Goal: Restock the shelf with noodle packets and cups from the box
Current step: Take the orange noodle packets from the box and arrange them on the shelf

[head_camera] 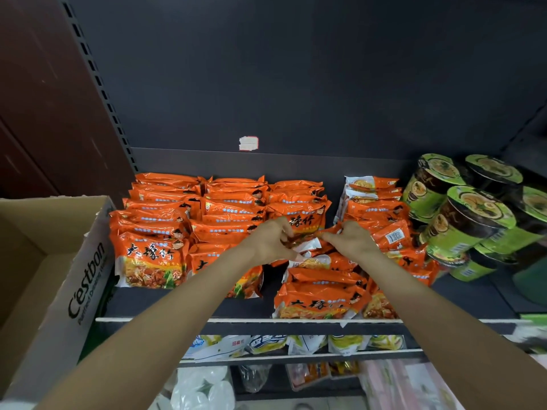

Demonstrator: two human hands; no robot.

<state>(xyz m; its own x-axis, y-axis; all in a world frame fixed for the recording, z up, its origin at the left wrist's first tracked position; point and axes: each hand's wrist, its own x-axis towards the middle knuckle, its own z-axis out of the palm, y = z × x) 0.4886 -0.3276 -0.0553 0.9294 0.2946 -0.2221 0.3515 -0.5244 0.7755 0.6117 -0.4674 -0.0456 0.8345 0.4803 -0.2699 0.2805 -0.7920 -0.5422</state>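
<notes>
Orange noodle packets (151,255) fill the dark shelf (183,303) in several rows. Both my hands reach to the middle of the shelf. My left hand (270,241) and my right hand (347,239) pinch the two ends of one orange packet (307,242), held above a looser pile of packets (321,297) at the front. Green noodle cups (470,223) are stacked at the right end of the shelf. The open cardboard box (53,279) stands at the left; its inside is mostly out of view.
A slotted metal upright (97,81) and a dark back panel (296,84) with a small price sticker (248,143) bound the shelf. Lower shelves hold white and yellow packets (266,344) and plastic-wrapped goods (204,389). Bare shelf shows in front of the cups.
</notes>
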